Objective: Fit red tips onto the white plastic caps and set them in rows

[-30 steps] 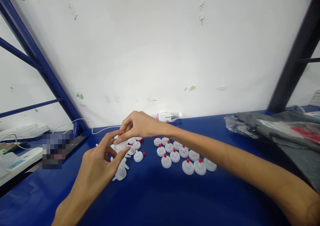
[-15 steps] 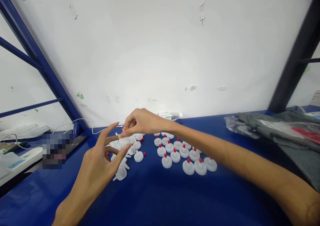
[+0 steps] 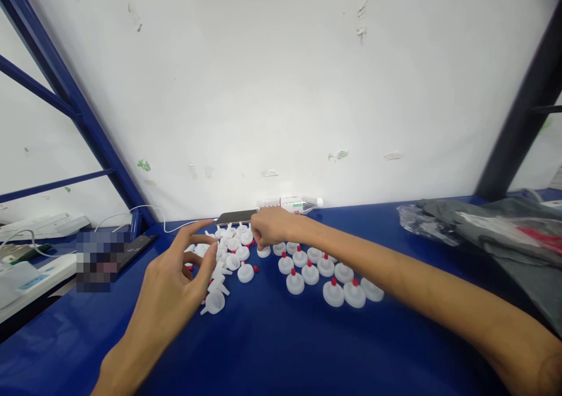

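On the blue table (image 3: 281,349) lies a loose pile of white caps and small red tips (image 3: 228,252). To its right stand rows of white caps with red tips (image 3: 327,270). My left hand (image 3: 175,285) hovers over the near side of the pile, fingers spread, holding nothing. My right hand (image 3: 270,226) reaches over the left end of the rows. Its fingers are curled down onto a white cap (image 3: 264,251) that sits on the table there.
A plastic water bottle (image 3: 292,204) lies against the white wall, with a dark phone (image 3: 235,216) and a white cable (image 3: 144,212) beside it. Grey cloth and a clear bag (image 3: 483,226) fill the right side. Blue frame posts (image 3: 74,109) stand at the left, a dark post (image 3: 522,109) at the right.
Both hands held one cap together above the pile. My right hand has moved right and down to the left end of the rows with a cap. My left hand has opened and stayed.
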{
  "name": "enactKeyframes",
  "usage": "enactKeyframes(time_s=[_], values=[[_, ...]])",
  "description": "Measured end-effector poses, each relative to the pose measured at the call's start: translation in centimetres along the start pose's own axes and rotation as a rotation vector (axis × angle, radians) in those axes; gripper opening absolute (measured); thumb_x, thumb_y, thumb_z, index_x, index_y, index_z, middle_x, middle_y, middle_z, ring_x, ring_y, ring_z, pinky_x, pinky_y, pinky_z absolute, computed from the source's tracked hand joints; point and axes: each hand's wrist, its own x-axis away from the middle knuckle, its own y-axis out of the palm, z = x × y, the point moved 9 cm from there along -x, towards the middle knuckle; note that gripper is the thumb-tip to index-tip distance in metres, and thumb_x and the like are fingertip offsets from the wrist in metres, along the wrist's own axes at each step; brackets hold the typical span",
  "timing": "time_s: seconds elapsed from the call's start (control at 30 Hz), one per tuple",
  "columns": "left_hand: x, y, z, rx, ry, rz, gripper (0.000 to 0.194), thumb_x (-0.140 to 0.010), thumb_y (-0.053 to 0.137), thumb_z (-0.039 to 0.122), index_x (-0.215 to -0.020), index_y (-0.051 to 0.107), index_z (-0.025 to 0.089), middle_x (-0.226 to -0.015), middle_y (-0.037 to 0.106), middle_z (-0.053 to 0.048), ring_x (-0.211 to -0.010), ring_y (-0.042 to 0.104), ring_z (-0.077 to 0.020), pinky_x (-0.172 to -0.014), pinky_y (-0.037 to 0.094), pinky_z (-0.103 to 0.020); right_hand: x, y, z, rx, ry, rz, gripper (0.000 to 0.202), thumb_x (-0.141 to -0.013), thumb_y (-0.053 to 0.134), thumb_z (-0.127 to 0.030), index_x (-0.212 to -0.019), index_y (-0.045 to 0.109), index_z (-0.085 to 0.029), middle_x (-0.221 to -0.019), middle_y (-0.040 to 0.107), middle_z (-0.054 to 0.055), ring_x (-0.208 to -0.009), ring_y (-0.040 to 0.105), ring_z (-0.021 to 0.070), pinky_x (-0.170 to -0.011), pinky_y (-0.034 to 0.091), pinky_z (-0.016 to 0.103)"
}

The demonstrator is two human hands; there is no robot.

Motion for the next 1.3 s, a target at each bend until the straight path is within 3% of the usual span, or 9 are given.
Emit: enactKeyframes(time_s=[0.27,0.4,0.5,0.6,0.8,0.93,1.03,1.13,1.3], values=[[-0.1,0.1,0.1,-0.012,0.0,-0.008,0.044,-0.098,0.058,0.063,-0.131,0.061,0.035,-0.104,0.074,0.002,-0.062,0.073,-0.0147,-0.05,0.056,-0.025,0.6,-1.2,0.4,-0.006,0.029,0.067,0.038,-0.101,0.072,-0.049,-0.121,0.071,-0.017,-0.122,0.073,0.009,-0.115,0.07,0.0252,-0.101,0.058,0.05],[0.0,0.0,0.3,-0.019,0.013,-0.015,0.043,-0.097,0.058,0.063,-0.126,0.065,0.032,-0.101,0.074,0.002,-0.062,0.072,-0.015,-0.05,0.056,-0.026,1.1,-1.4,-2.0,-0.136,-0.157,0.03,0.039,-0.102,0.07,-0.054,-0.117,0.073,-0.018,-0.112,0.075,0.005,-0.102,0.072,0.0208,-0.094,0.06,0.043],[-0.1,-0.1,0.2,-0.047,0.016,-0.019,0.042,-0.097,0.058,0.062,-0.122,0.069,0.03,-0.096,0.076,0.002,-0.062,0.072,-0.0155,-0.051,0.054,-0.026,1.3,-0.6,-4.3,-0.205,-0.306,-0.042,0.031,-0.101,0.074,-0.048,-0.108,0.075,-0.018,-0.099,0.075,0.002,-0.089,0.072,0.0171,-0.087,0.06,0.038],[-0.2,0.1,0.2,-0.076,0.019,-0.028,0.045,-0.097,0.056,0.063,-0.12,0.073,0.027,-0.077,0.074,0.003,-0.058,0.071,-0.0167,-0.051,0.05,-0.027,1.1,-0.3,-5.1,-0.222,-0.334,-0.028,0.017,-0.098,0.078,-0.033,-0.098,0.074,-0.016,-0.089,0.073,-0.001,-0.084,0.07,0.0159,-0.085,0.059,0.037],[-0.2,0.6,0.2,-0.107,0.023,-0.065,0.056,-0.092,0.06,0.071,-0.123,0.077,0.027,-0.072,0.076,0.001,-0.053,0.069,-0.0202,-0.053,0.051,-0.031,2.0,-3.3,-5.0,-0.423,-0.38,0.118,0.01,-0.1,0.073,-0.024,-0.096,0.077,-0.016,-0.085,0.076,-0.001,-0.08,0.069,0.0112,-0.075,0.05,0.024],[0.0,1.1,0.0,-0.146,0.027,-0.111,0.063,-0.09,0.062,0.077,-0.13,0.077,0.03,-0.067,0.074,0.003,-0.046,0.06,-0.0192,-0.051,0.045,-0.033,2.8,-4.9,-4.7,-0.563,-0.41,0.169,0.023,-0.103,0.069,-0.037,-0.101,0.08,-0.016,-0.092,0.08,0.001,-0.084,0.069,0.0098,-0.07,0.046,0.02],[-0.2,1.2,-0.4,-0.169,0.03,-0.106,0.062,-0.092,0.057,0.077,-0.12,0.081,0.028,-0.065,0.073,0.001,-0.046,0.058,-0.0201,-0.056,0.045,-0.035,2.7,-4.5,-4.3,-0.565,-0.412,0.121,0.025,-0.101,0.073,-0.04,-0.103,0.081,-0.017,-0.09,0.081,0.001,-0.084,0.071,0.0106,-0.071,0.048,0.02],[-0.5,1.5,-1.0,-0.187,0.021,-0.118,0.06,-0.09,0.057,0.075,-0.109,0.083,0.025,-0.082,0.08,-0.003,-0.053,0.062,-0.0219,-0.061,0.045,-0.037,2.3,-3.4,-3.9,-0.498,-0.392,0.026,0.023,-0.102,0.072,-0.038,-0.103,0.08,-0.017,-0.089,0.081,0.002,-0.084,0.074,0.0118,-0.074,0.052,0.022],[-0.8,1.7,-1.5,-0.188,0.015,-0.157,0.049,-0.094,0.05,0.068,-0.104,0.078,0.029,-0.098,0.08,-0.002,-0.074,0.07,-0.0248,-0.074,0.047,-0.037,1.9,-1.0,-3.8,-0.218,-0.266,-0.09,0.016,-0.1,0.075,-0.031,-0.096,0.074,-0.015,-0.091,0.076,0.0,-0.087,0.074,0.0161,-0.085,0.061,0.036]])
